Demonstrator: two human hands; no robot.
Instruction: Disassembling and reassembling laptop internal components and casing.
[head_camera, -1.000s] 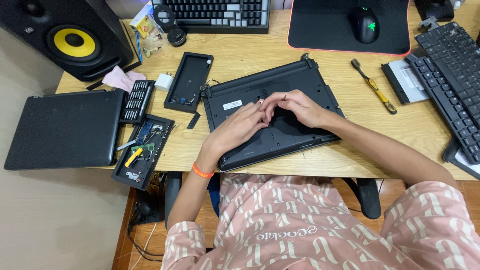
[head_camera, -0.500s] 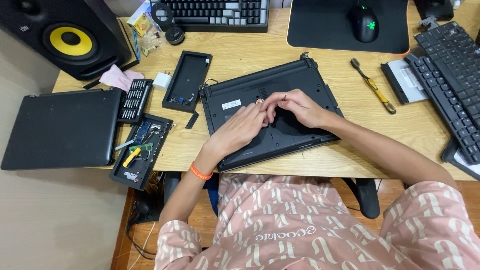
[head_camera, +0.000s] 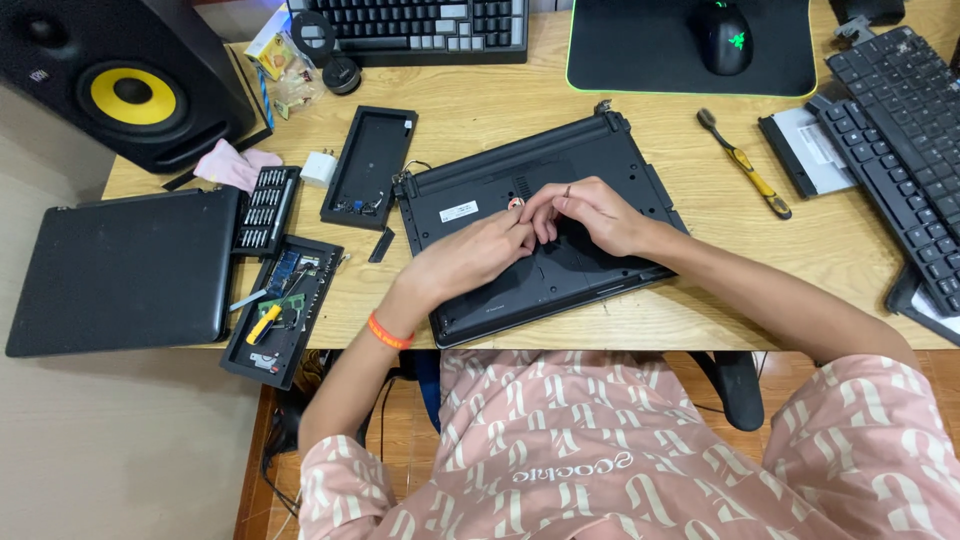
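Lying upside down near the counter's (head_camera: 690, 300) front edge, the laptop (head_camera: 500, 205) is shown partly stripped, a small part being pinched over it by the left hand (head_camera: 475, 255) and right hand (head_camera: 590, 215), a removed cover (head_camera: 368, 165) laid aside, the base still on.

hands (head_camera: 540, 235) on laptop (head_camera: 600, 170), speaker (head_camera: 130, 75) far left
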